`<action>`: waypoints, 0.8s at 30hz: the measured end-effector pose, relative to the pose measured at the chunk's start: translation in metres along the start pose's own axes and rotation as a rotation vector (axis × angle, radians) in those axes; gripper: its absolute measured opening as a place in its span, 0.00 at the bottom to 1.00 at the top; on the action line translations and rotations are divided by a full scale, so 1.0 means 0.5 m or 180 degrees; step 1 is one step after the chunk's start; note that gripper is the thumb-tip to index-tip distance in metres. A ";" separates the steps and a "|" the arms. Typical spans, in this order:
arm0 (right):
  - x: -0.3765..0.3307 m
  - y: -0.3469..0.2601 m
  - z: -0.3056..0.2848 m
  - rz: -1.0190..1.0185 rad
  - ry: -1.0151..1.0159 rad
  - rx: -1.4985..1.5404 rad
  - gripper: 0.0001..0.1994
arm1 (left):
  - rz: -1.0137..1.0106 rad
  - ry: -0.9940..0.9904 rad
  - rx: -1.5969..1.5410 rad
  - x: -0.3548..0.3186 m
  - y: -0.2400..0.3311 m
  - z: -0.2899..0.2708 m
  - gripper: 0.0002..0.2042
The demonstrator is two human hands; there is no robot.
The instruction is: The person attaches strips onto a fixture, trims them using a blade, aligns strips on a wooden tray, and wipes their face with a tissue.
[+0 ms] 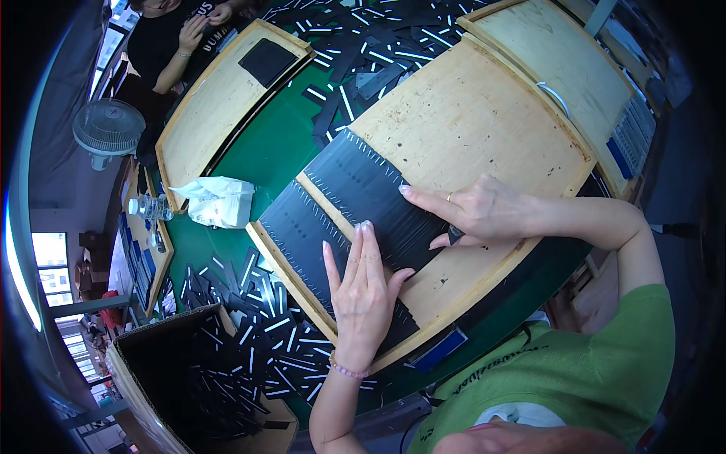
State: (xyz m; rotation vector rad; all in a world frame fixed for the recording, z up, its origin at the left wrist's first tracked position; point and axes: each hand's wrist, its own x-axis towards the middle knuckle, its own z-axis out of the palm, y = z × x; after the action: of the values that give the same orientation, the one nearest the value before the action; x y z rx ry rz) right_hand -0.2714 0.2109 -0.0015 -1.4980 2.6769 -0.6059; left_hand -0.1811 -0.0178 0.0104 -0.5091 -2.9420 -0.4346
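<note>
Two dark sheets lie on a wooden tray with raised edges: a left sheet (pixel 291 227) and a wider right sheet (pixel 363 178). Rows of short white marks run along their edges, and a strip of bare wood parts them. My left hand (pixel 359 295) presses flat across the near part of both, fingers stretched out and thumb spread. On the right sheet's right edge rests the extended index finger of my right hand (pixel 476 208). Its other fingers curl round a small dark thing (pixel 455 234), mostly hidden by them.
Black strips with white ends lie in piles on the green table (pixel 265 155). An open cardboard box (pixel 140 386) stands at the lower left. Beyond are a tissue pack (pixel 219 203), a plastic bottle (pixel 150 207), another wooden tray (pixel 219 98), a fan (pixel 110 127) and a co-worker.
</note>
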 end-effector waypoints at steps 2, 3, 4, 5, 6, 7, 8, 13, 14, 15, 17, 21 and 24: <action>-0.003 -0.001 0.005 0.0002 0.0126 -0.0087 0.40 | 0.0007 -0.0049 0.0029 -0.001 -0.001 0.004 0.39; -0.006 0.000 0.008 -0.0008 0.0042 -0.0056 0.39 | 0.0015 -0.0055 0.0020 -0.002 0.000 0.005 0.39; -0.007 0.000 0.010 -0.0030 -0.0039 -0.0021 0.39 | 0.0041 -0.0061 0.0046 -0.005 0.002 0.005 0.39; -0.008 0.001 0.013 -0.0029 -0.0041 -0.0016 0.39 | 0.0068 -0.0066 0.0073 -0.007 0.003 0.005 0.39; -0.009 0.002 0.016 -0.0087 0.0075 -0.0012 0.38 | 0.0065 -0.0072 0.0072 -0.007 0.005 0.005 0.39; -0.011 0.002 0.018 -0.0145 0.0192 -0.0010 0.38 | 0.0076 -0.0090 0.0105 -0.006 0.006 0.005 0.39; -0.012 0.000 0.018 -0.0144 0.0190 -0.0005 0.38 | 0.0086 -0.0108 0.0139 -0.007 0.007 0.005 0.39; -0.021 -0.003 0.014 -0.0246 0.0117 -0.0073 0.38 | 0.0114 -0.0121 0.0111 -0.014 0.010 0.003 0.39; -0.021 -0.004 0.011 -0.0247 0.0118 -0.0073 0.38 | 0.0107 -0.0100 0.0086 -0.015 0.011 0.003 0.39; -0.021 -0.005 0.005 -0.0168 0.0068 -0.0109 0.38 | 0.0106 -0.0100 0.0087 -0.016 0.010 0.003 0.39; -0.022 -0.006 0.004 -0.0092 0.0016 -0.0144 0.38 | 0.0057 -0.0121 0.0083 -0.017 0.008 0.003 0.39; -0.032 -0.007 0.008 -0.0160 0.0145 -0.0019 0.36 | 0.0078 -0.0129 0.0092 -0.019 0.014 0.001 0.39; -0.034 -0.007 0.011 -0.0231 0.0235 0.0065 0.35 | 0.0125 -0.0162 0.0111 -0.022 0.015 0.000 0.38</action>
State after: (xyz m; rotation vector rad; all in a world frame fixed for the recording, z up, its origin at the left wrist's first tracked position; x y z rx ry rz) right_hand -0.2582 0.2218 -0.0082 -1.6049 2.6708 -0.7037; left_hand -0.1681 -0.0142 0.0104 -0.5812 -2.9766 -0.3704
